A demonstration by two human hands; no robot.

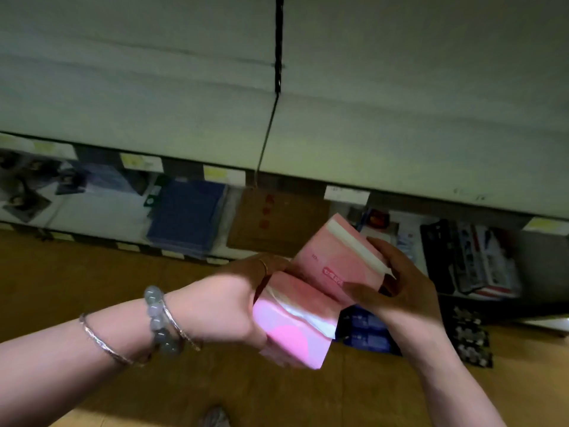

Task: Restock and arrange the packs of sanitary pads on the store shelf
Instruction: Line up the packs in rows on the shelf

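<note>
**Risk of dropped packs during two-hand carry**

Both hands hold pink packs in mid-air, above the floor (92, 272) and in front of the lower shelf (400, 167). The left hand (221, 306) is closed around the lower pack (292, 328); the right hand (400, 291) grips the upper pack (335, 260) with curled fingers. The packs touch at an angle. Probable faults: the smooth wrapping slips from the grip; the tilted upper pack slides off the lower one; a pack is set crooked on the shelf. The frame is blurred, so the exact finger placement is unclear.

Left hand (224, 306) and right hand (397, 291) meet mid-air, fingers (354, 288) curled, both forearms extended.
</note>
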